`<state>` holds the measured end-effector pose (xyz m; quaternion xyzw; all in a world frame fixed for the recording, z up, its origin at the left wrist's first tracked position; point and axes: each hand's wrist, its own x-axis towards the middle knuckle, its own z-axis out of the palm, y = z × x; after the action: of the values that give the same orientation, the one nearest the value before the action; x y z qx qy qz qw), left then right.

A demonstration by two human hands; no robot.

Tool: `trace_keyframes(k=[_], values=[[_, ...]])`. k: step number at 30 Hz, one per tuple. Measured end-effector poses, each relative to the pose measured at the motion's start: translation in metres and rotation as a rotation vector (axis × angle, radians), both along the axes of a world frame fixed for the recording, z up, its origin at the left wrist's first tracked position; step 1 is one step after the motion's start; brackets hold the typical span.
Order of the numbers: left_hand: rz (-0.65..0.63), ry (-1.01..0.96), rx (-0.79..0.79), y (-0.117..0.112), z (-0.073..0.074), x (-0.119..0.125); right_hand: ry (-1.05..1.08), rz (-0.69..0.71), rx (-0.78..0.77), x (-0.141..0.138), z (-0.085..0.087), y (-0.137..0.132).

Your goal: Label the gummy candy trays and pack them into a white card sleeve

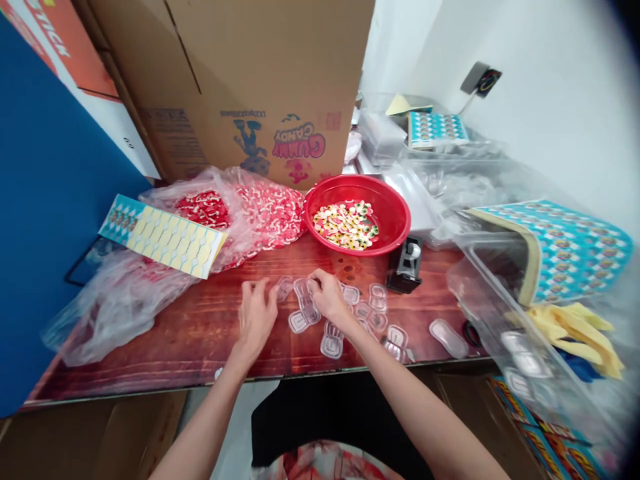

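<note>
My left hand (257, 315) is above the table's middle, fingers curled, with its thumb and fingertip at the edge of a small clear plastic case (285, 288). To its right, my right hand (326, 293) has its fingers pinched together at another clear plastic case (302, 289), partly covering it. Under and around my right hand lie several more clear hinged cases (332, 341), scattered on the wood-patterned table (200, 333). Behind the hands stands a red bowl (395, 230) with white, eye-like candies (345, 223) in it.
A clear bag of red and white candies (270, 213) and a sticker sheet (163, 235) lie left. A tape dispenser (406, 267) stands by the bowl. At right, a clear bin (480, 287) carries blue sticker sheets (575, 247) and yellow gloves (575, 333). A cardboard box (250, 60) stands behind.
</note>
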<state>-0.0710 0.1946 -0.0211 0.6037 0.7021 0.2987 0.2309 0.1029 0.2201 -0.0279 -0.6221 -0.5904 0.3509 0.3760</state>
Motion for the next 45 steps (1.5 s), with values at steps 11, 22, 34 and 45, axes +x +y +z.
trace_keyframes(k=[11, 22, 34, 45], values=[[-0.103, -1.154, -0.333, -0.014, 0.000, 0.012, 0.318, -0.007, -0.085, -0.022, 0.009, -0.007], [-0.123, -1.028, -0.232, -0.017, 0.001, 0.004, 0.488, 0.193, -0.215, -0.020, 0.044, -0.020], [-0.129, -0.999, -0.226, -0.018, 0.000, 0.002, 0.536, 0.193, -0.376, -0.023, 0.048, -0.016], [-0.114, -0.997, -0.257, -0.009, -0.003, 0.006, 0.557, 0.228, -0.351, -0.011, 0.042, -0.008]])
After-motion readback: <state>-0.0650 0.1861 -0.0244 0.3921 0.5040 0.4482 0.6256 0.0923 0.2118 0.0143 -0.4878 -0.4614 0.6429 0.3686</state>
